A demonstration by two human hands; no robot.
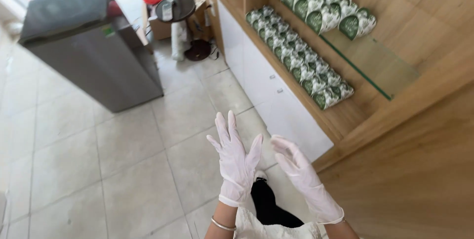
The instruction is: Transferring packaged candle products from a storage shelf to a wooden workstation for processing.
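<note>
Left hand (236, 162) and right hand (301, 175), both in white gloves, hang spread and empty over the tiled floor (123, 165), near a white cabinet (276, 101); green-and-white packets (296, 61) line the wooden shelf (340, 115) beyond

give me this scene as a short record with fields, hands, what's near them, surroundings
left hand: left hand in a white glove, fingers spread, holds nothing
right hand: right hand in a white glove, open, holds nothing
wrist: thin bangle on the left wrist
nearest: white cabinet doors under the wooden shelf
shelves: rows of green-and-white packages on two levels
floor: pale tiled floor
behind: grey cabinet
</note>
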